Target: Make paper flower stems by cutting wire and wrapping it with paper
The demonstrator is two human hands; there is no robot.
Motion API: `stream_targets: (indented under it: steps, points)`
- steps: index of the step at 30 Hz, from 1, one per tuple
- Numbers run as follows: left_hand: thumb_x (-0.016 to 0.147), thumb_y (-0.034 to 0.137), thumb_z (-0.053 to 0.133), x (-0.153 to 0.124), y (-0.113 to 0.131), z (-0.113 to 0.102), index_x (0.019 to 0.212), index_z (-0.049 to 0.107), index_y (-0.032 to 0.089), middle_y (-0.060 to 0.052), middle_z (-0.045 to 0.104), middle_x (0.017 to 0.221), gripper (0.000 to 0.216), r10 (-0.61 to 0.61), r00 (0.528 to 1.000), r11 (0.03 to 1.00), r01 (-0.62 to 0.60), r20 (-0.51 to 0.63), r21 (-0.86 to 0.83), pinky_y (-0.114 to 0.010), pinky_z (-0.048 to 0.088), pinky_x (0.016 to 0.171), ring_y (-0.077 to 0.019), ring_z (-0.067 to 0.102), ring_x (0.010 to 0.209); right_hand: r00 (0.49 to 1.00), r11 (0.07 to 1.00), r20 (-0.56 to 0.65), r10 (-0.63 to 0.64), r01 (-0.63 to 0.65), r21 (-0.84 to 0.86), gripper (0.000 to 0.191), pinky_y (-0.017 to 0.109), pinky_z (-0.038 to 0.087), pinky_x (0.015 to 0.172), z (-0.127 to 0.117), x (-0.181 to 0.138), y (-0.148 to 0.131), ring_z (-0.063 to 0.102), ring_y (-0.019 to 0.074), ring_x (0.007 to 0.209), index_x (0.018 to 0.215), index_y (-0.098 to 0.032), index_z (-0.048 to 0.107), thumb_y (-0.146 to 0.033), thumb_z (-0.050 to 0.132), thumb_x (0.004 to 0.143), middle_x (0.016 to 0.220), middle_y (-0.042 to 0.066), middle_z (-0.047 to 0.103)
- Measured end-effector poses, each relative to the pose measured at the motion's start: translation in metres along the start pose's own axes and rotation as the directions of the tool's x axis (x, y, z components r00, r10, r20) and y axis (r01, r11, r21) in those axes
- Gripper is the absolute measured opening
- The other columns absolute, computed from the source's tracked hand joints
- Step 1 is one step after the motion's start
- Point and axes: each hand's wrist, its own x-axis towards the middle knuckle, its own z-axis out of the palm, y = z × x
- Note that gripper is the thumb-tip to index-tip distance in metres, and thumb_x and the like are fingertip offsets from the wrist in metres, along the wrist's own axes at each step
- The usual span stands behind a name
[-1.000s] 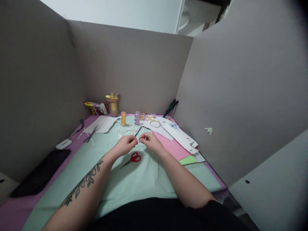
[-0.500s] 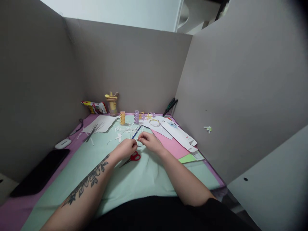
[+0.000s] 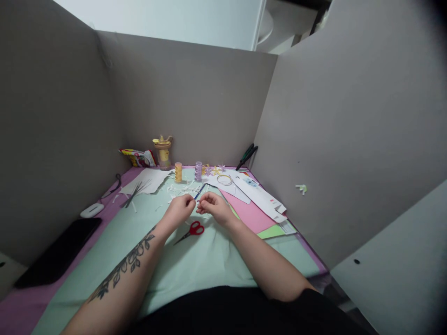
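Note:
My left hand (image 3: pixel 180 208) and my right hand (image 3: pixel 214 206) are close together over the middle of the table, both with fingers pinched. Something small and pale shows between their fingertips, too small to name. Just below them, red-handled scissors (image 3: pixel 196 228) lie on the pale green cloth (image 3: pixel 216 260), blades pointing left. Beyond my fingers lies a blue stick-like thing (image 3: pixel 199 191), partly hidden by my hands. Scattered white paper scraps (image 3: pixel 185 189) surround its far end.
At the back stand an orange cylinder (image 3: pixel 178 172), a purple one (image 3: pixel 198 171) and a yellow-topped cup (image 3: pixel 163 153). Pink paper (image 3: pixel 249 215) and a flattened white box (image 3: pixel 260 195) lie right. Left are grey strips (image 3: pixel 134 191), a white case (image 3: pixel 91 210) and a black tablet-like slab (image 3: pixel 59 253). Partitions enclose the table.
My left hand has shifted slightly left and up, showing more of the scissors' handles. The right hand's fingers have turned a little, with a small gap now between the hands.

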Motion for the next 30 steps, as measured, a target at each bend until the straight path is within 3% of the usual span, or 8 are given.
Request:
stream_targets:
  steps: [13, 17, 20, 22, 23, 25, 28, 30]
  points:
    - [0.073, 0.036, 0.045, -0.002, 0.006, -0.006, 0.062, 0.056, 0.016, 0.002, 0.053, 0.052, 0.025, -0.124, 0.99, 0.955, 0.137, 0.068, -0.262, -0.022, 0.031, 0.047, -0.0106, 0.041, 0.047, 1.0, 0.999, 0.005, 0.002, -0.001, -0.039, 0.026, 0.025, 0.047, 0.058, 0.0, -0.001, 0.001, 0.061, 0.0118, 0.057, 0.079, -0.018, 0.053, -0.04, 0.064, 0.072, 0.065, -0.001, 0.06]
    - [0.073, 0.038, 0.047, -0.001, 0.004, -0.006, 0.063, 0.057, 0.016, 0.002, 0.054, 0.053, 0.026, -0.128, 0.992, 0.959, 0.126, 0.009, -0.254, -0.023, 0.033, 0.05, -0.0121, 0.045, 0.051, 0.998, 0.975, -0.057, 0.008, -0.021, -0.221, 0.023, 0.029, 0.047, 0.058, -0.003, 0.001, 0.002, 0.06, 0.0144, 0.058, 0.076, -0.019, 0.052, -0.041, 0.058, 0.076, 0.066, 0.0, 0.059]
    - [0.073, 0.039, 0.047, 0.0, 0.003, -0.006, 0.064, 0.057, 0.016, 0.001, 0.056, 0.056, 0.027, -0.12, 0.992, 0.97, 0.108, -0.042, -0.219, -0.024, 0.034, 0.055, -0.0139, 0.048, 0.057, 0.924, 0.814, -0.305, -0.232, 0.012, -0.581, 0.015, 0.038, 0.046, 0.076, -0.007, 0.002, 0.003, 0.059, 0.021, 0.08, 0.071, -0.019, 0.056, -0.033, 0.058, 0.074, 0.079, 0.005, 0.061]
    - [0.073, 0.039, 0.048, 0.0, 0.003, -0.006, 0.062, 0.057, 0.017, 0.001, 0.055, 0.056, 0.026, -0.103, 0.993, 0.977, 0.091, -0.051, -0.195, -0.024, 0.033, 0.056, -0.0144, 0.049, 0.058, 0.851, 0.697, -0.341, -0.399, 0.04, -0.716, 0.009, 0.042, 0.039, 0.092, -0.009, 0.002, 0.003, 0.054, 0.0245, 0.1, 0.075, -0.02, 0.06, -0.028, 0.06, 0.071, 0.093, 0.007, 0.061]
    - [0.072, 0.039, 0.048, 0.0, 0.003, -0.005, 0.061, 0.057, 0.017, 0.002, 0.055, 0.055, 0.026, -0.093, 0.994, 0.979, 0.083, -0.049, -0.186, -0.024, 0.033, 0.056, -0.0145, 0.049, 0.058, 0.851, 0.694, -0.321, -0.416, 0.069, -0.717, 0.011, 0.043, 0.036, 0.096, -0.009, 0.003, 0.003, 0.052, 0.0245, 0.105, 0.079, -0.02, 0.061, -0.027, 0.061, 0.07, 0.099, 0.007, 0.061]
    - [0.072, 0.038, 0.049, -0.001, 0.004, -0.004, 0.06, 0.057, 0.018, 0.002, 0.053, 0.054, 0.025, -0.07, 0.996, 0.984, 0.061, -0.047, -0.167, -0.024, 0.032, 0.056, -0.0144, 0.048, 0.058, 0.907, 0.806, -0.262, -0.33, 0.126, -0.578, 0.019, 0.04, 0.039, 0.094, -0.007, 0.003, 0.006, 0.055, 0.0218, 0.103, 0.089, -0.02, 0.06, -0.027, 0.059, 0.071, 0.1, 0.006, 0.061]
    - [0.073, 0.038, 0.047, -0.002, 0.005, -0.002, 0.062, 0.058, 0.018, 0.002, 0.054, 0.056, 0.025, -0.031, 0.998, 0.989, 0.024, -0.05, -0.143, -0.024, 0.032, 0.056, -0.0141, 0.048, 0.058, 0.985, 0.968, -0.146, -0.088, 0.05, -0.245, 0.027, 0.031, 0.049, 0.07, 0.001, 0.004, 0.011, 0.062, 0.0157, 0.072, 0.096, -0.02, 0.055, -0.03, 0.058, 0.072, 0.082, 0.002, 0.062]
    - [0.073, 0.038, 0.046, -0.003, 0.005, -0.002, 0.063, 0.058, 0.018, 0.002, 0.053, 0.055, 0.026, -0.02, 0.998, 0.99, 0.012, -0.055, -0.137, -0.024, 0.031, 0.055, -0.0139, 0.047, 0.057, 0.993, 0.987, -0.116, 0.013, -0.032, -0.158, 0.022, 0.024, 0.042, 0.049, 0.006, 0.004, 0.014, 0.051, 0.0099, 0.048, 0.089, -0.019, 0.053, -0.031, 0.058, 0.071, 0.066, -0.002, 0.058]
